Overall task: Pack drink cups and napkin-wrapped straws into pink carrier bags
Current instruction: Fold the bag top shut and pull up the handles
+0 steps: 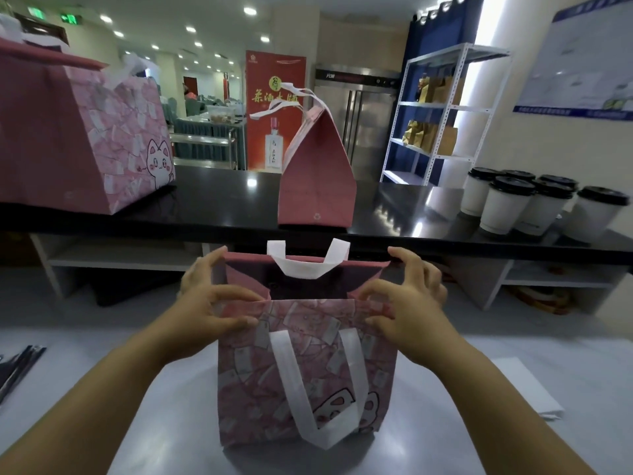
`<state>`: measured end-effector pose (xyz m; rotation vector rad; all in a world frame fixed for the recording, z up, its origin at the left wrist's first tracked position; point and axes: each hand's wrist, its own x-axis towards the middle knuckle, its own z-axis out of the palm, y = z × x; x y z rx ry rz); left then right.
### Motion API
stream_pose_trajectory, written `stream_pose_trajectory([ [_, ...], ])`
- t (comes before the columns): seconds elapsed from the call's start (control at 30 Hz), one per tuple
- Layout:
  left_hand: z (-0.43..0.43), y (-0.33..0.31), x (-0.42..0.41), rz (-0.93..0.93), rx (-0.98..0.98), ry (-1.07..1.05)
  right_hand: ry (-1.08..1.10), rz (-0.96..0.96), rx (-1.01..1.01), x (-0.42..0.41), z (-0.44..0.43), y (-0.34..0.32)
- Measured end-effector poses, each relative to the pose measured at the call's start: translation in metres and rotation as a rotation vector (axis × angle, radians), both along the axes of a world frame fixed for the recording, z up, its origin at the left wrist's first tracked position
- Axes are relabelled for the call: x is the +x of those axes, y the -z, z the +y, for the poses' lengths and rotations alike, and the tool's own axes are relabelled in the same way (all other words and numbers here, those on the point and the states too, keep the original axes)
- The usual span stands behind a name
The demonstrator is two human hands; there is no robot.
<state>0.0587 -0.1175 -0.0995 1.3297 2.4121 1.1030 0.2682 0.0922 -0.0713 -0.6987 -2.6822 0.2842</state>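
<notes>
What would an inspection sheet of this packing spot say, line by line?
Surface: grey worktable; higher black counter behind.
Job's things: pink bag upright on the worktable, mouth open; large bag, folded-top bag and lidded white cups on the counter.
Clutter: white sheets at right; dark thin items at left edge, unclear.
Hands: left hand and right hand each pinch the pink bag's rim.
Cables: nothing seen.
Surroundings: white shelf rack with brown paper bags, red banner, dining hall beyond.

Bag [246,389] mouth open between the fingers [233,293], handle [303,269] across its far rim, counter [212,207] just beyond, cups [507,207] well right
</notes>
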Motion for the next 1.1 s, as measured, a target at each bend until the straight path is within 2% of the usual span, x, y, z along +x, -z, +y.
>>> stream_pose_trajectory([
  [0.13, 0.001, -0.008, -0.008, -0.163, 0.075, 0.154, -0.067, -0.059, -0.075, -0.003, 0.003, -0.005],
  [0.2, 0.002, -0.007, -0.011, -0.146, 0.108, 0.198, -0.083, -0.055, -0.099, -0.005, 0.005, -0.007],
  [0.3, 0.004, -0.003, -0.015, -0.096, 0.171, 0.180, -0.084, -0.016, -0.158, -0.007, 0.008, -0.005],
  [0.5, 0.006, 0.006, -0.022, -0.179, 0.302, 0.145, -0.107, 0.104, -0.168, -0.013, 0.011, -0.001],
  [0.63, 0.008, 0.006, -0.025, -0.039, 0.307, 0.153, -0.099, 0.145, -0.177, -0.016, 0.014, 0.002],
  [0.77, 0.009, 0.002, -0.031, -0.027, 0.232, 0.226, -0.115, 0.161, -0.183, -0.017, 0.015, 0.001],
  [0.93, 0.011, 0.000, -0.035, 0.191, 0.190, 0.279, -0.168, 0.161, -0.082, -0.017, 0.017, 0.005],
  [1.1, 0.016, 0.004, -0.032, 0.492, 0.147, 0.339, -0.187, 0.121, -0.025, -0.017, 0.018, 0.011],
])
